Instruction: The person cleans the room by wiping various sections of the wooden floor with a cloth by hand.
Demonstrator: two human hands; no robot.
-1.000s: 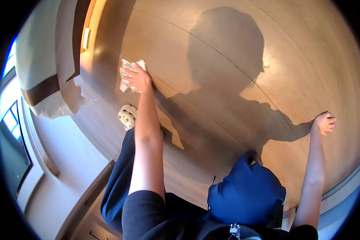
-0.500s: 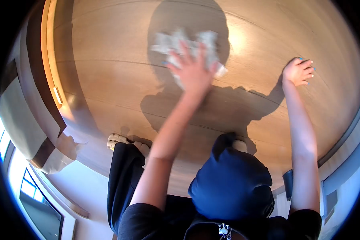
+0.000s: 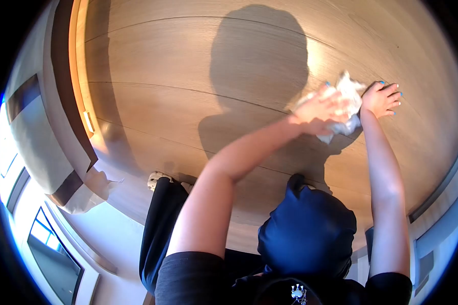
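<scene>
My left hand lies over a crumpled white cloth and presses it to the wood-plank floor. The hand is slightly blurred, and part of the cloth shows beyond the fingers and below the palm. Just to the right, my right hand rests on the bare planks with its fingers spread and nothing in it. The cloth's right edge comes close to the right wrist.
My bent knee in dark trousers is between the arms. A beige clog shows at the lower left. Curtain-like fabric hangs at the left, beside a light wooden frame edge. My shadow falls across the planks.
My left hand has swept the white cloth to the right and slightly down, from the middle of the floor to beside my right hand. The right hand keeps its place on the floor.
</scene>
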